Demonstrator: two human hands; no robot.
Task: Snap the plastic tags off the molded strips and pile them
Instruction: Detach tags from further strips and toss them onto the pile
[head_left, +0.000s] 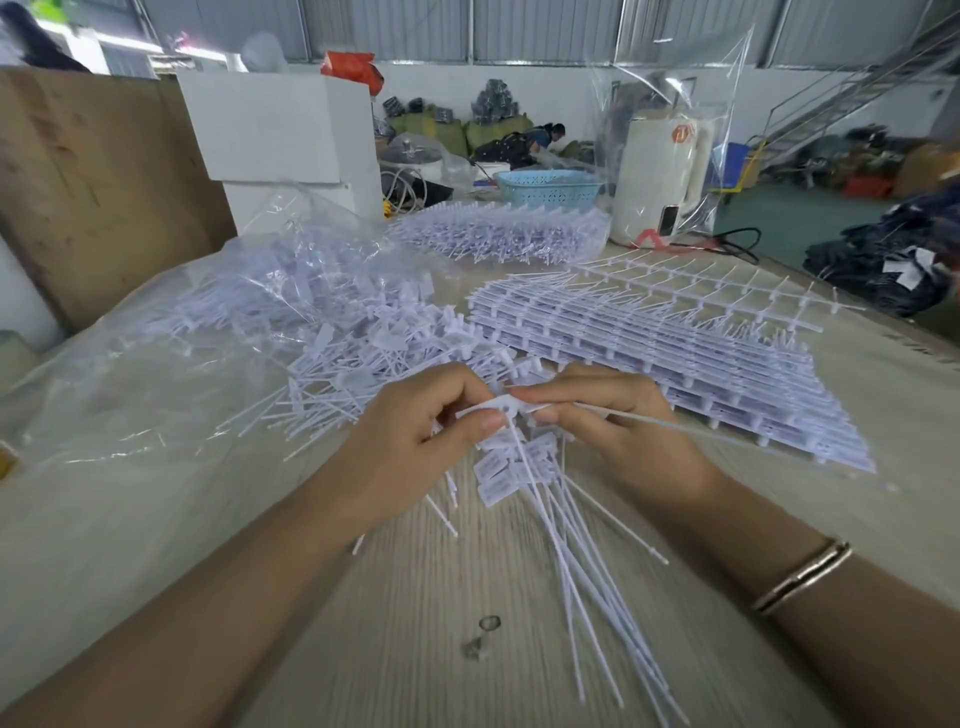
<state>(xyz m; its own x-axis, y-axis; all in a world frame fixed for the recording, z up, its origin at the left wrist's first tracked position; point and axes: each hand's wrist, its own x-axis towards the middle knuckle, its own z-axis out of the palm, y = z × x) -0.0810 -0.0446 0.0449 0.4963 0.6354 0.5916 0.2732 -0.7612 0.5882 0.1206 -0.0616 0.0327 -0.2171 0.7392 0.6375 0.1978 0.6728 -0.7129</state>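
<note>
While my left hand (415, 431) pinches the flat white plastic tag (501, 408) and my right hand (608, 415) pinches just beside it, its thin tail (561, 561) runs down toward me, so I judge the snap falls between them.

Nothing's really reading clearly from here. The small tags (496, 475) are showing tiny print that's blurring out, and the white appliance (660, 182) is wearing an orange mark I can't decipher.
</note>
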